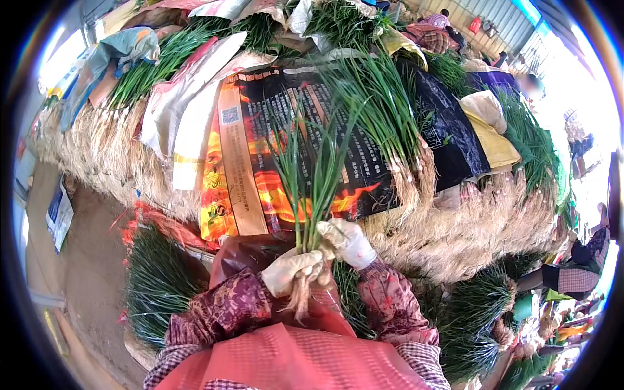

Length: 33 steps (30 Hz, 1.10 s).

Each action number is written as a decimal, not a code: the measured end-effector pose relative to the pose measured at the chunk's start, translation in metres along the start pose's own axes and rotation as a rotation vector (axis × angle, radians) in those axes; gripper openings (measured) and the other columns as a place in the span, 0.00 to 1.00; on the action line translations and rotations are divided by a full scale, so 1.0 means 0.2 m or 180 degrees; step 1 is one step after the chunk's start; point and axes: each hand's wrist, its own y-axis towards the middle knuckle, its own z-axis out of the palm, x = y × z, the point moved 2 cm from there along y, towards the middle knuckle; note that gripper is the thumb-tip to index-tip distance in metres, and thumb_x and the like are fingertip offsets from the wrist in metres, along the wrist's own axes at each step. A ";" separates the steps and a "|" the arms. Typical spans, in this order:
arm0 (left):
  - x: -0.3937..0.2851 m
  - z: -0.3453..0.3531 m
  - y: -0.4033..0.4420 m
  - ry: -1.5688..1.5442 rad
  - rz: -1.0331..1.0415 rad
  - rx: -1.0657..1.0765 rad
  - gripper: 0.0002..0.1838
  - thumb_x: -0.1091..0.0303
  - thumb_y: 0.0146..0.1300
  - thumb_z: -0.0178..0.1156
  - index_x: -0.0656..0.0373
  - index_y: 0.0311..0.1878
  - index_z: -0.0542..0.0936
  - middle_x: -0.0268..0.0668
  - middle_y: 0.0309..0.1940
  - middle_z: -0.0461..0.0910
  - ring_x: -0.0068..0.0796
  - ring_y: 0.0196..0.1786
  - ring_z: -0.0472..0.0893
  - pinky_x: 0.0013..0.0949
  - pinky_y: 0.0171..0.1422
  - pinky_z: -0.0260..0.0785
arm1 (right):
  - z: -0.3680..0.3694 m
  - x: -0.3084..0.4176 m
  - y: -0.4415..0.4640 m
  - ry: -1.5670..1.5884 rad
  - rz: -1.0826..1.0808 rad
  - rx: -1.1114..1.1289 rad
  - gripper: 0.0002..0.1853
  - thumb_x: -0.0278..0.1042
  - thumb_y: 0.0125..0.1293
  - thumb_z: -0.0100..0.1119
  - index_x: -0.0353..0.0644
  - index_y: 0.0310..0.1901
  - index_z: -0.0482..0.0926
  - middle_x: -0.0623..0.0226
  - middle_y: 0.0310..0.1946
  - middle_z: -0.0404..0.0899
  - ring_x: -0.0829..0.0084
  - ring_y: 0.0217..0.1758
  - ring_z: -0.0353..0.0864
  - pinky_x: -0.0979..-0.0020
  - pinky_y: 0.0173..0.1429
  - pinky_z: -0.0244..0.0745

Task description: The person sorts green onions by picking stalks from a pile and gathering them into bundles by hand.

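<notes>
The left grip, a hand in a pale glove, closes around the lower stems of a small, upright bunch of long green leafy plants with pale, stringy roots hanging below. The right grip, gloved alike, holds the same stems with bent fingers, just above. The bunch is in front of a black, orange and yellow printed sack, over a red apron. A larger green-leaved bundle lies on the sack; dense dark-green plants sit beside the left sleeve.
</notes>
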 end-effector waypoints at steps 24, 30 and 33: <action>-0.10 -0.02 0.01 -0.0338 0.0113 0.0055 0.14 0.67 0.68 0.56 0.64 0.53 0.76 0.25 0.20 0.64 0.18 0.23 0.67 0.27 0.30 0.64 | -0.82 0.47 -0.10 -0.3273 0.0722 -0.1472 0.18 0.48 0.67 0.58 0.37 0.40 0.81 0.58 0.32 0.82 0.79 0.25 0.81 0.76 0.29 0.79; -0.08 0.10 0.09 -0.0094 0.0215 -0.0057 0.14 0.69 0.67 0.56 0.64 0.53 0.76 0.26 0.24 0.69 0.15 0.25 0.67 0.26 0.33 0.66 | -0.86 0.52 0.43 -0.3144 -0.0039 -0.1303 0.16 0.44 0.60 0.65 0.36 0.36 0.80 0.62 0.29 0.82 0.71 0.36 0.81 0.67 0.42 0.74; -0.09 0.07 0.10 0.0023 0.0190 -0.0178 0.18 0.69 0.67 0.56 0.63 0.58 0.74 0.35 0.39 0.80 0.20 0.39 0.78 0.29 0.50 0.73 | -0.64 0.43 0.26 -0.1025 0.0032 -0.0767 0.14 0.39 0.65 0.62 0.35 0.36 0.75 0.64 0.20 0.77 0.74 0.11 0.72 0.73 0.17 0.70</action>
